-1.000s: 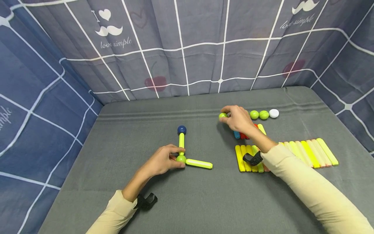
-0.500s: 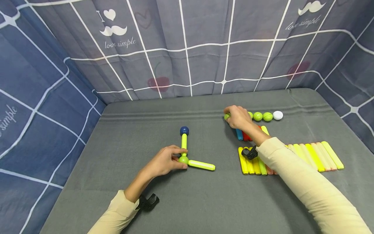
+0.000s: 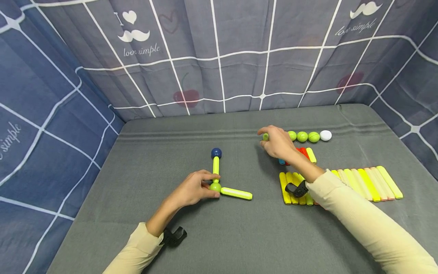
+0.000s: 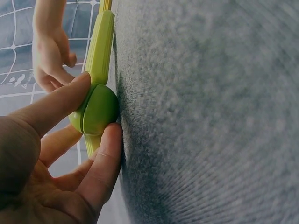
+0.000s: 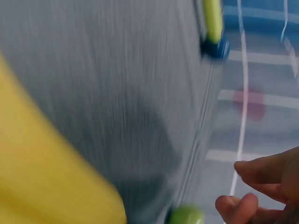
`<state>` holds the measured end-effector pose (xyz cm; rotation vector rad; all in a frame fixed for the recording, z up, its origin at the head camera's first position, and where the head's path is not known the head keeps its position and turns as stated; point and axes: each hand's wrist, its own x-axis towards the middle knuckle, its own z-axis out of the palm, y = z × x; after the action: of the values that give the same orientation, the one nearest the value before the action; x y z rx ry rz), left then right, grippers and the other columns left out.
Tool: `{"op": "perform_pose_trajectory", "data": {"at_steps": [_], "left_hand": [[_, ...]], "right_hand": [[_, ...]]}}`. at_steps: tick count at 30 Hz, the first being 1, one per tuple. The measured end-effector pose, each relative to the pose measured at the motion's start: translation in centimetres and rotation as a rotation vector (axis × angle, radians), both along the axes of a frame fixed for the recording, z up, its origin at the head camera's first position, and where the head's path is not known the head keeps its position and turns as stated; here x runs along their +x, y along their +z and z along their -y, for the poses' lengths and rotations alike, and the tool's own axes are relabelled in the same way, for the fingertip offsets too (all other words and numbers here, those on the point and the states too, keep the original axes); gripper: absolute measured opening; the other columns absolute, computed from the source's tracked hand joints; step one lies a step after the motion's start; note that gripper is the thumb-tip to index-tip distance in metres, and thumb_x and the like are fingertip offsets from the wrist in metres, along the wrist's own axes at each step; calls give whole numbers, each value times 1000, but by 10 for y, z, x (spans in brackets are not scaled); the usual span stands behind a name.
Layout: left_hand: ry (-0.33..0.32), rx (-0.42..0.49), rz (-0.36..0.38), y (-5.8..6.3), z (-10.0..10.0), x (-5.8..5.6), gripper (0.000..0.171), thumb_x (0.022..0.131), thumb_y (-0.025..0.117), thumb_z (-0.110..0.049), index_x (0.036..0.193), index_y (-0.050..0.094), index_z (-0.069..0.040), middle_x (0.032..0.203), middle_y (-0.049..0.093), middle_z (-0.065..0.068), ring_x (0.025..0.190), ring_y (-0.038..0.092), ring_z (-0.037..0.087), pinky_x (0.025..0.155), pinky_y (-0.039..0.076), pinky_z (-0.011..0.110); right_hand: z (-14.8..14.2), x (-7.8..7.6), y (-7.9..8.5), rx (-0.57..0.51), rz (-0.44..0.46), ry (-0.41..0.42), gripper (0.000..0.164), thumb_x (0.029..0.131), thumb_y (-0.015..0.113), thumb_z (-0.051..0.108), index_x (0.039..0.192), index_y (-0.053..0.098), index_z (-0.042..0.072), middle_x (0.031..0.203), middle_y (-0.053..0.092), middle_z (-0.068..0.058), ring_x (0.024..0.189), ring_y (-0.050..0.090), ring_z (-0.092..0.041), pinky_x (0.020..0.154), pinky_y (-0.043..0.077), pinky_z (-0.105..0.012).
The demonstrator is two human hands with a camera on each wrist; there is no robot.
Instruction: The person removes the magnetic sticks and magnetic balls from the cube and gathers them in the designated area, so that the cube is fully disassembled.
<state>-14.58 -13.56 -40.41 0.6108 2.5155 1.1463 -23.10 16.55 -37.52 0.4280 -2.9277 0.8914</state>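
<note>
In the head view my left hand pinches a green ball between thumb and fingers. One yellow-green stick runs from that ball to a dark blue ball; a second stick points right. The left wrist view shows thumb and fingertips on the green ball, close to the grey cloth. Over the left end of a row of balls, my right hand has its fingers spread, with a green ball beneath them. The right wrist view shows a green ball apart from the fingertips.
More green balls and a white ball line the back right. Short red sticks and a yellow-green one lie below them. A long row of yellowish sticks lies nearer, partly under the right forearm. Patterned curtains surround the table.
My right hand's fingers have parted from the green ball at the row's left end, and the hand has lifted slightly. The left hand keeps its pinch. The whole head view shifted a little.
</note>
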Motion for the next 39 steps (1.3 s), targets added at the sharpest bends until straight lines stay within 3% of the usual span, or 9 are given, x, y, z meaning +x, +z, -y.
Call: {"op": "perform_pose_trajectory", "data": {"at_steps": [6, 9, 12, 17, 24, 34, 39], "left_hand": [[9, 8, 3, -1, 0, -1, 51, 80, 84, -14, 127, 67, -7, 119, 60, 9, 86, 61, 15, 69, 55, 26], [4, 22, -8, -1, 0, -2, 51, 80, 84, -13, 127, 67, -5, 118, 61, 11, 87, 62, 16, 70, 56, 26], [3, 25, -11, -1, 1, -2, 50, 81, 83, -13, 127, 66, -4, 117, 60, 11, 87, 63, 17, 72, 56, 27], [-1, 25, -5, -2, 2, -2, 50, 81, 83, -13, 128, 66, -5, 116, 60, 10, 86, 62, 16, 71, 56, 26], [-6, 35, 2, -3, 2, -1, 52, 82, 82, -12, 130, 64, -5, 117, 59, 10, 85, 61, 15, 70, 56, 26], [-6, 31, -1, -1, -1, 1, 52, 82, 82, -10, 130, 64, -5, 116, 59, 10, 86, 61, 16, 69, 55, 26], [1, 23, -7, -1, -1, 2, 53, 81, 82, -11, 130, 64, -6, 116, 60, 9, 87, 60, 16, 69, 55, 27]], "right_hand": [[29, 59, -8, -132, 123, 258, 25, 88, 72, 9, 112, 71, 3, 100, 69, -8, 81, 62, -15, 67, 51, -33], [41, 84, -16, -102, 163, 373, 22, 88, 73, 10, 110, 72, 8, 99, 68, -1, 81, 60, -11, 69, 50, -30], [51, 98, -22, -32, 125, 421, 23, 86, 74, 7, 109, 73, 10, 98, 67, 4, 83, 59, -11, 73, 50, -32], [61, 104, -30, 37, 61, 422, 26, 84, 75, 1, 108, 72, 11, 94, 65, 5, 83, 58, -13, 75, 51, -34], [64, 104, -30, 59, 39, 423, 33, 83, 74, -2, 113, 72, 11, 97, 67, 3, 85, 61, -14, 73, 53, -36], [60, 108, -22, 76, 73, 420, 44, 83, 66, -6, 123, 69, 11, 99, 69, 1, 79, 58, -13, 64, 49, -32], [45, 110, -19, 50, 106, 408, 51, 83, 65, -4, 132, 63, 11, 82, 60, 6, 66, 49, -9, 56, 42, -27]]}}
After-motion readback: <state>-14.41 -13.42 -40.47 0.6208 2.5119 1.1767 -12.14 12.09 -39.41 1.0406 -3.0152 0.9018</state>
